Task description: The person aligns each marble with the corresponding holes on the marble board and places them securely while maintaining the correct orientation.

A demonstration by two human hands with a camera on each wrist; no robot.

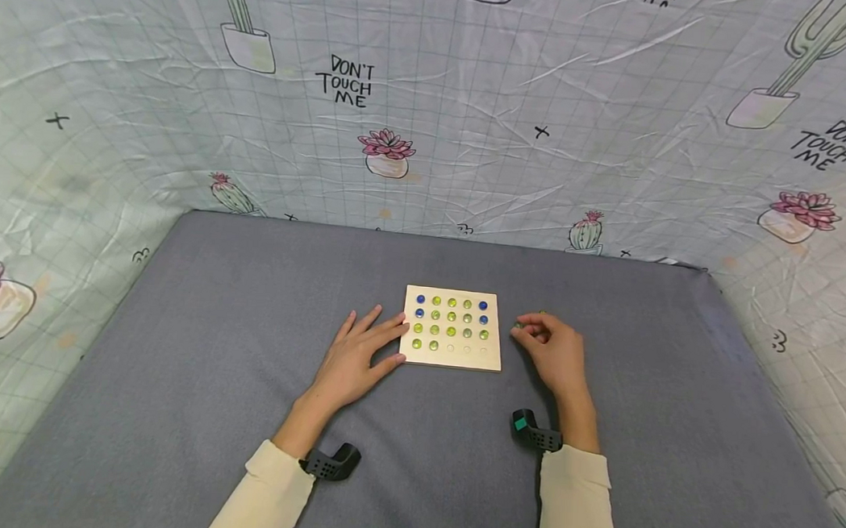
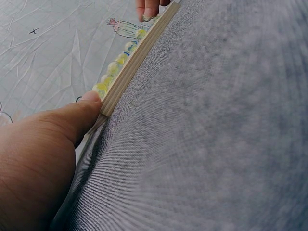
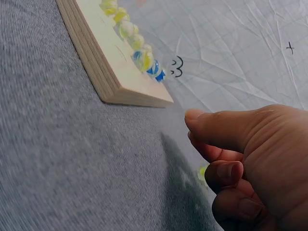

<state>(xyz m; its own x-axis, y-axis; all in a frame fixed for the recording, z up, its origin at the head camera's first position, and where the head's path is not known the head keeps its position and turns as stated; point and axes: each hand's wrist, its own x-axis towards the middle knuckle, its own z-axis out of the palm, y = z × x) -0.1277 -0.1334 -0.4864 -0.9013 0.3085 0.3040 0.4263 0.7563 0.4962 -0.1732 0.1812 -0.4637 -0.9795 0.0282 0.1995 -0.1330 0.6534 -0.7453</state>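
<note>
A pale wooden board (image 1: 453, 359) lies on the grey cloth, carrying rows of yellow-green marbles (image 1: 450, 331) and several blue marbles (image 1: 483, 306) near its back corners. Three bare hollows (image 1: 467, 350) show at the right of its front row. My left hand (image 1: 347, 366) is spread flat at the board's left side, fingertips on the edge and thumb (image 2: 90, 98) at the near corner. Just right of the board, my right hand (image 1: 554, 357) pinches a green marble (image 1: 517, 325) between thumb and fingers; in the right wrist view that marble is hidden.
Another green marble (image 1: 542, 312) lies behind the right hand, mostly covered by it. Grey cloth (image 1: 207, 348) spreads around the board. A printed curtain (image 1: 465, 178) rises along the back and both sides. Each wrist wears a black camera band (image 1: 331, 462).
</note>
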